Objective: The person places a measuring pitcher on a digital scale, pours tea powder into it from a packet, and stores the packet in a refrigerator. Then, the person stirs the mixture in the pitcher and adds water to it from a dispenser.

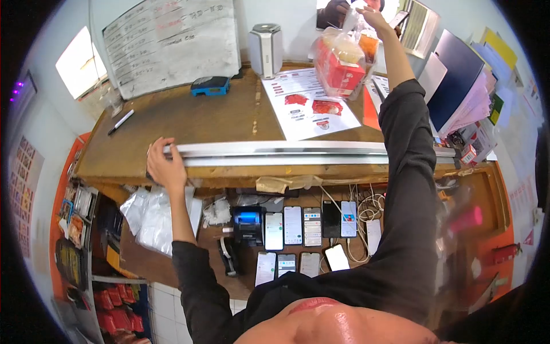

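Note:
My right hand (375,22) is stretched up to the window opening at the back of the counter, its fingers closed on the top of a clear plastic bag. Inside the bag (342,43) are a red and white box (341,74) and, beside it, what looks like an orange drink in clear plastic (368,47). My left hand (166,163) has its fingers curled over the left end of a long metal rail (275,150) along the counter's front edge. Beyond the opening, another person's dark-covered hand (332,14) is close to the bag's top.
A printed menu sheet (298,117), a grey speaker (265,50), a blue device (210,86) and a marker (121,122) lie on the counter (172,120). Below are several phones (293,223), a small printer (248,226), plastic bags (154,218) and cables. Folders (458,80) stand at right.

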The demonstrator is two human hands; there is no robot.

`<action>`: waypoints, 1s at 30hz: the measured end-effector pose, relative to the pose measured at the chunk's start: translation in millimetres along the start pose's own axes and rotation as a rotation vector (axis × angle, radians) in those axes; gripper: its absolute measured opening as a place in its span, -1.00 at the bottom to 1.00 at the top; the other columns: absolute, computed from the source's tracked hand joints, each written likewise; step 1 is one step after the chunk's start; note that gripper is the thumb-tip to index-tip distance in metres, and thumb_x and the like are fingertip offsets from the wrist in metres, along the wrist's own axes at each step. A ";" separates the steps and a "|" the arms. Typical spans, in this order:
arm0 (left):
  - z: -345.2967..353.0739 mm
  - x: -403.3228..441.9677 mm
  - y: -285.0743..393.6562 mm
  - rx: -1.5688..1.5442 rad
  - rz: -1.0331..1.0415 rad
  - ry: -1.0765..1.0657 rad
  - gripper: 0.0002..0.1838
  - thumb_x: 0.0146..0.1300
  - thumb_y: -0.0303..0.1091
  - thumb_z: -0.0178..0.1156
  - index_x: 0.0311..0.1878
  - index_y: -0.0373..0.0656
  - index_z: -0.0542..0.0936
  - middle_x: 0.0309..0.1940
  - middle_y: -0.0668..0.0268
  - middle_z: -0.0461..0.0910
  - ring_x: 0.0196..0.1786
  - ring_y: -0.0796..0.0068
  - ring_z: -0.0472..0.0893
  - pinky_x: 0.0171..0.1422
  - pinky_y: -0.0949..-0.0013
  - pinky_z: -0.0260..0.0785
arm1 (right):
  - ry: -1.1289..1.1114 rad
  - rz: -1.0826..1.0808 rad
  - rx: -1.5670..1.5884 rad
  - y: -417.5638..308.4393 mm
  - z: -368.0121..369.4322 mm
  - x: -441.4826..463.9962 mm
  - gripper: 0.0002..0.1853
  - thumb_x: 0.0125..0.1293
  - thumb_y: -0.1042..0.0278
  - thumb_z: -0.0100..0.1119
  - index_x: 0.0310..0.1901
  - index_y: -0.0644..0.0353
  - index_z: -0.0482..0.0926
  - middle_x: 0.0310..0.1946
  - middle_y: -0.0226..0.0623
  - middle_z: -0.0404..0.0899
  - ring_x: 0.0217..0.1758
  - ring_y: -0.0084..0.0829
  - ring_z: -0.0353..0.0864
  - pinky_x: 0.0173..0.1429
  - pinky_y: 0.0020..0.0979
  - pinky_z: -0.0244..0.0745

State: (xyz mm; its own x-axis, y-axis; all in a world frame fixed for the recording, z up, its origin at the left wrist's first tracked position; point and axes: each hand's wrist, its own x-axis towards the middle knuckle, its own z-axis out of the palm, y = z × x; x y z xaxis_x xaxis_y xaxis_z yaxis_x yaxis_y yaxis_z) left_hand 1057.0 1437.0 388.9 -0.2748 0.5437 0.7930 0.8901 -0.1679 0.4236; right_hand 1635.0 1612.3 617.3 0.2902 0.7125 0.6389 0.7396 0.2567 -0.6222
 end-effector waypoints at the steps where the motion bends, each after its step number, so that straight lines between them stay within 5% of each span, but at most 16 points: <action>1: 1.3 -0.7 -1.5 0.012 0.012 0.017 -0.84 0.14 -0.25 0.12 -0.19 0.10 0.57 0.00 0.41 0.52 0.21 0.25 0.37 0.30 0.18 0.07 | 0.012 0.029 -0.007 2.4 6.1 -2.4 -0.54 0.16 0.07 0.09 -0.03 0.27 0.50 -0.17 -0.12 0.46 -0.09 -0.25 0.40 0.07 -0.19 0.28; 2: 2.6 0.5 -3.4 0.023 0.025 0.033 -0.84 0.13 -0.23 0.13 -0.20 0.11 0.57 -0.01 0.41 0.52 0.20 0.26 0.38 0.29 0.18 0.08 | -0.049 0.090 -0.004 2.1 6.4 -2.9 -0.39 0.13 0.01 0.07 0.14 0.27 0.42 0.14 0.10 0.38 0.24 -0.06 0.35 0.29 -0.09 0.17; 5: -1.6 2.4 -6.4 -0.115 0.037 -0.033 -0.80 0.13 -0.17 0.16 -0.17 0.08 0.59 -0.04 0.39 0.53 0.14 0.27 0.40 0.23 0.17 0.11 | 0.461 0.239 -0.333 -69.1 26.8 -78.6 -0.50 -0.02 0.06 0.15 0.01 0.02 0.57 0.10 0.07 0.41 0.22 -0.02 0.35 0.24 -0.08 0.23; 7: -20.9 0.3 -0.5 -0.275 0.017 0.023 -0.75 0.10 -0.20 0.18 -0.15 0.00 0.59 -0.12 0.27 0.55 0.05 0.23 0.44 0.14 0.16 0.15 | 0.573 -0.043 -0.082 -106.1 61.8 -119.6 -0.56 -0.03 0.22 0.14 -0.03 0.04 0.59 -0.02 -0.07 0.51 0.06 -0.12 0.45 0.16 -0.08 0.29; 8: -28.0 -7.8 -6.9 -0.524 -0.028 -0.004 -0.71 0.03 -0.24 0.21 -0.15 -0.05 0.58 -0.23 0.16 0.51 -0.07 0.15 0.44 0.08 0.14 0.16 | 0.563 -0.428 0.188 -108.4 90.1 -125.9 -0.58 -0.01 0.38 0.09 -0.03 0.04 0.60 -0.07 -0.19 0.55 0.05 -0.25 0.46 0.14 -0.18 0.31; 10: -80.5 -38.4 4.1 -0.586 0.158 0.145 -0.60 -0.15 -0.28 0.28 -0.17 -0.17 0.50 -0.23 0.10 0.41 -0.11 0.08 0.37 -0.01 0.13 0.20 | 0.334 -0.622 0.178 -222.9 106.6 -244.7 -0.73 0.18 0.48 0.06 -0.10 0.11 0.63 -0.16 -0.30 0.60 0.01 -0.35 0.48 0.09 -0.33 0.32; 12: -158.4 -77.8 4.0 -0.599 0.428 -0.092 -0.56 -0.02 -0.10 0.24 -0.11 -0.12 0.44 -0.13 0.12 0.36 -0.01 0.07 0.33 0.17 0.06 0.12 | 0.092 -0.608 0.440 -310.0 122.6 -351.3 -0.79 0.25 0.45 0.05 -0.13 0.15 0.64 -0.11 -0.31 0.58 0.09 -0.39 0.42 0.12 -0.39 0.31; 13: -195.7 -108.8 -3.0 -0.609 0.492 -0.252 -0.61 0.02 -0.10 0.21 -0.13 -0.10 0.46 -0.12 0.14 0.37 0.05 0.06 0.33 0.21 -0.01 0.12 | 0.190 -0.856 0.214 -330.2 132.2 -389.2 -0.79 0.25 0.50 0.04 -0.14 0.19 0.64 -0.11 -0.28 0.57 0.06 -0.37 0.45 0.08 -0.32 0.37; 16: -295.0 -190.0 -64.1 -0.405 0.745 -0.812 -0.73 0.15 -0.13 0.13 -0.21 -0.10 0.52 -0.24 0.20 0.48 0.02 0.20 0.43 0.31 -0.05 0.07 | 0.155 -0.953 0.387 -397.3 143.6 -504.9 -0.78 0.27 0.56 0.01 -0.15 0.21 0.64 -0.12 -0.18 0.54 0.04 -0.30 0.45 0.11 -0.32 0.38; 17: -333.9 -203.4 -93.0 -0.370 0.690 -0.823 -0.73 0.15 -0.13 0.13 -0.21 -0.10 0.52 -0.24 0.20 0.48 0.02 0.20 0.43 0.31 -0.05 0.07 | 0.223 -1.018 0.279 -418.8 143.7 -534.4 -0.80 0.29 0.53 -0.01 -0.16 0.29 0.62 -0.13 -0.14 0.52 0.01 -0.30 0.46 0.06 -0.35 0.43; 19: -419.9 -223.7 -145.2 -0.486 0.322 -0.853 -0.78 0.23 -0.15 0.08 -0.24 -0.08 0.53 -0.28 0.28 0.51 -0.07 0.29 0.48 0.26 0.04 0.14 | 0.252 -0.975 0.664 -457.6 163.8 -587.4 -0.75 0.38 0.46 -0.10 -0.18 0.44 0.58 -0.15 -0.05 0.46 0.00 -0.27 0.45 -0.08 -0.42 0.50; 20: -464.9 -226.8 -170.9 -0.454 0.283 -0.837 -0.78 0.23 -0.15 0.08 -0.24 -0.08 0.53 -0.28 0.28 0.51 -0.07 0.29 0.48 0.26 0.04 0.14 | 0.343 -0.994 0.572 -468.5 172.8 -601.4 -0.75 0.38 0.48 -0.12 -0.20 0.44 0.57 -0.19 -0.06 0.51 -0.19 -0.34 0.50 -0.25 -0.48 0.49; 22: -546.9 -225.1 -221.5 -0.285 0.040 -0.699 -0.78 0.30 -0.15 0.02 -0.23 -0.07 0.53 -0.27 0.33 0.51 -0.10 0.33 0.50 0.17 0.12 0.20 | 0.321 -0.590 0.891 -507.1 212.5 -652.4 -0.78 0.36 0.51 -0.09 -0.23 0.43 0.58 -0.26 -0.11 0.57 -0.44 -0.45 0.43 -0.42 -0.51 0.40; 23: -580.2 -225.4 -240.6 -0.254 0.020 -0.680 -0.78 0.30 -0.15 0.02 -0.23 -0.07 0.53 -0.27 0.33 0.51 -0.10 0.33 0.50 0.17 0.12 0.20 | 0.305 -0.589 0.929 -527.8 235.6 -671.5 -0.78 0.36 0.51 -0.09 -0.23 0.43 0.58 -0.26 -0.11 0.57 -0.44 -0.45 0.43 -0.42 -0.51 0.40; 25: -640.2 -226.8 -279.3 -0.200 -0.205 -0.522 -0.80 0.31 -0.18 0.02 -0.21 -0.08 0.54 -0.27 0.35 0.53 -0.11 0.33 0.50 0.08 0.19 0.24 | 0.098 -0.183 0.828 -570.3 289.6 -701.3 -0.81 0.34 0.52 -0.05 -0.24 0.40 0.57 -0.31 -0.21 0.60 -0.58 -0.54 0.31 -0.50 -0.53 0.29; 30: -757.1 -255.8 -379.9 -0.249 -0.400 -0.385 -0.83 0.32 -0.28 0.02 -0.16 -0.11 0.53 -0.21 0.32 0.55 -0.09 0.29 0.52 0.03 0.27 0.28 | -0.504 -0.528 0.837 -715.2 415.2 -804.9 -0.83 0.32 0.45 0.02 -0.14 0.21 0.58 -0.30 -0.48 0.54 -0.43 -0.69 0.34 -0.37 -0.64 0.26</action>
State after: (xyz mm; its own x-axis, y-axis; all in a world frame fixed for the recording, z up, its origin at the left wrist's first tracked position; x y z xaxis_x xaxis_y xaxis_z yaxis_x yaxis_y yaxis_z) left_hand 513.9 739.1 356.6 -0.3779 0.8551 0.3550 0.6202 -0.0509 0.7828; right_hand 620.3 1126.4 360.1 -0.3611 0.5189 0.7748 -0.0008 0.8307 -0.5567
